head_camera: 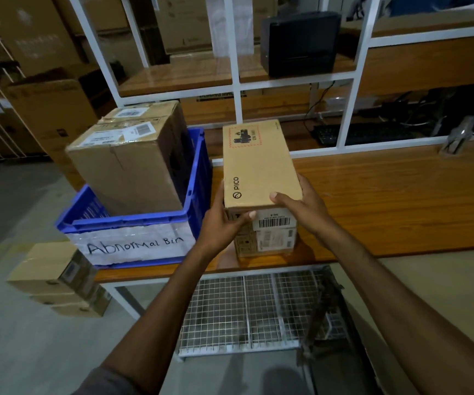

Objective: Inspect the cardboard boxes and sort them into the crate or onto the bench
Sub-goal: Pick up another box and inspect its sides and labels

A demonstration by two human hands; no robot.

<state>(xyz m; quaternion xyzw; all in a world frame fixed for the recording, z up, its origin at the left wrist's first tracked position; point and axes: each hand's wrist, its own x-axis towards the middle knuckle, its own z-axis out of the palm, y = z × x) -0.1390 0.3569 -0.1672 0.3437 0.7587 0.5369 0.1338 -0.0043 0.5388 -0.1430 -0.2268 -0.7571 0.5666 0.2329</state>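
From your head camera, both of your hands are clamped on the box (258,166), a long carton marked PICO, lying flat with its far end pointing to 12 o'clock. Your left hand (224,223) grips its near left corner: the thumb runs up the left edge and the fingers curl onto the near end face. Your right hand (301,209) grips the near right corner, thumb pressed on the top face by the near edge, fingers wrapped round the right side. The box sits directly over a second box (270,238) with barcode labels, which stands on the bench (386,201) near its front edge; you cannot tell whether the two touch. Just beside them at 9 o'clock is the blue crate (198,172), its front labelled "Abnormal Bin", with a big carton (127,166) standing inside and rising above its rim. At 8 o'clock a stack (50,277) of similar boxes is on the floor. At 6 o'clock, under the bench, lies a wire shelf (258,309). At 12 o'clock a black printer (301,44) stands on the upper shelf, with a keyboard (364,134) at 2 o'clock.
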